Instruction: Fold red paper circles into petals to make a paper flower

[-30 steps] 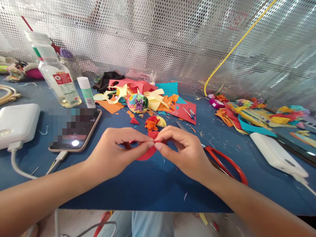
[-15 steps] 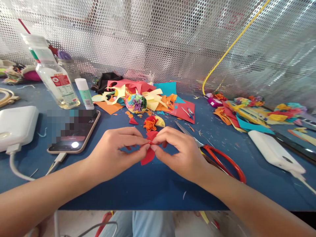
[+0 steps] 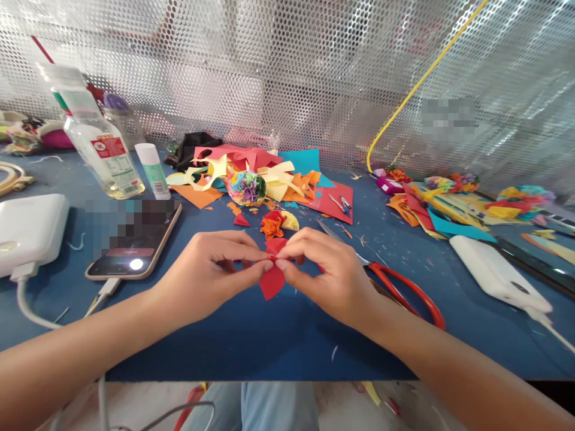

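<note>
A piece of red paper [image 3: 272,282] is pinched between my two hands above the front of the blue table. My left hand [image 3: 220,263] grips it from the left with thumb and fingers. From the other side my right hand [image 3: 326,263] pinches it too, the fingertips of both hands nearly meeting. One pointed flap hangs below the fingers and another part sticks up behind them. Just beyond lie small orange and red paper flowers [image 3: 272,224] and a pale yellow paper piece [image 3: 290,221]. Red-handled scissors [image 3: 406,287] lie beside my right hand, partly hidden by it.
A phone [image 3: 135,248] on a cable, a glue stick [image 3: 153,172] and a clear bottle [image 3: 105,149] stand or lie left. Paper scraps [image 3: 242,157] and a colourful paper-flower ball [image 3: 247,187] lie at the back. A white power bank [image 3: 498,272] is at right, before a perforated metal wall [image 3: 287,72].
The red paper has turned a little in my fingers, and its lower flap now looks narrower and more pointed. Both hands stay in nearly the same place.
</note>
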The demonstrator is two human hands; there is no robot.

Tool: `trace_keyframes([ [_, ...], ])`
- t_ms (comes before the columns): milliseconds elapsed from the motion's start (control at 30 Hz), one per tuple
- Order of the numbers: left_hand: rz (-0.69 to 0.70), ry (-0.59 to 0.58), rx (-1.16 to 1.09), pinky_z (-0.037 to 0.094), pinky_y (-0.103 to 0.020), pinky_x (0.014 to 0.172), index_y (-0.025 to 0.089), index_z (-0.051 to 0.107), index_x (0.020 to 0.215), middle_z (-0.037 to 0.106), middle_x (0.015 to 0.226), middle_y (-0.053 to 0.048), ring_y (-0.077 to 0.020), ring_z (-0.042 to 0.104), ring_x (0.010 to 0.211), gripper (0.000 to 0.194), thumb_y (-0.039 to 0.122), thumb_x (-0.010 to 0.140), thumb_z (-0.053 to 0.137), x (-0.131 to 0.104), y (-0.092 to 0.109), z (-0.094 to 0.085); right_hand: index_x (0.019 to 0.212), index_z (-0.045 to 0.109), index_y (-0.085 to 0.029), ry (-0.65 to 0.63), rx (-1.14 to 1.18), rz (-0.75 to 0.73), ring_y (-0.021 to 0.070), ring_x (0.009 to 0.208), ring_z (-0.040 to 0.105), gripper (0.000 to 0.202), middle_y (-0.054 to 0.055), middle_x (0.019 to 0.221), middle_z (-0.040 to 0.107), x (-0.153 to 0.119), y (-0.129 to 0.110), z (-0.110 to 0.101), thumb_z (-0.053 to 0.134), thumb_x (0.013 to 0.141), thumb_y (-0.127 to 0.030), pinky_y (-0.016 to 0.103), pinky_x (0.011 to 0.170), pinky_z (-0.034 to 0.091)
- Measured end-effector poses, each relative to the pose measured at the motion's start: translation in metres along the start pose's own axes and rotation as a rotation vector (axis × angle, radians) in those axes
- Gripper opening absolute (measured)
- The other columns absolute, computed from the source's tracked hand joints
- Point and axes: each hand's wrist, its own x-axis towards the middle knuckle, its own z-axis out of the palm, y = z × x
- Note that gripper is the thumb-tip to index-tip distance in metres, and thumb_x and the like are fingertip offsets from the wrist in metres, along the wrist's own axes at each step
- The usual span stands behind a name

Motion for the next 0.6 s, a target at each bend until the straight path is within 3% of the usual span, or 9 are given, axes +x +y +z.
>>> trace_keyframes([
  [200, -0.079, -0.005, -0.015, 0.034, -0.019, 0.044, 0.017, 0.073, 0.073, 0.063, 0.072, -0.001, -0.0071, 0.048, 0.053, 0.014, 0.025, 0.076, 0.062, 0.0012, 0.0016, -0.0005, 0.083, 0.059, -0.020, -0.033, -0.015, -0.015, 0.0121, 0.079, 0.057, 0.006, 0.001, 0.081, 0.060, 0.0002, 0.0014, -0.0008, 0.054, 0.086, -0.021, 0.025, 0.073, 0.043],
  [400, -0.098, -0.046, 0.024, 0.038, -0.017, 0.049, 0.016, 0.067, 0.066, 0.064, 0.069, 0.000, -0.0090, 0.055, 0.062, 0.008, 0.019, 0.072, 0.065, 0.0029, -0.0005, 0.0004, 0.083, 0.061, -0.018, -0.084, -0.008, -0.069, 0.0117, 0.078, 0.057, 0.006, 0.001, 0.082, 0.063, 0.0008, -0.0006, 0.0007, 0.056, 0.085, -0.021, 0.024, 0.073, 0.042],
  [600, -0.010, -0.037, 0.098, 0.041, -0.016, 0.051, 0.017, 0.064, 0.069, 0.065, 0.076, 0.001, -0.0090, 0.057, 0.065, 0.010, 0.024, 0.075, 0.061, 0.0030, -0.0013, -0.0005, 0.087, 0.060, -0.017, -0.026, -0.086, -0.135, 0.0136, 0.080, 0.058, 0.006, 0.003, 0.083, 0.063, 0.0019, -0.0004, -0.0007, 0.056, 0.081, -0.017, 0.027, 0.073, 0.043],
])
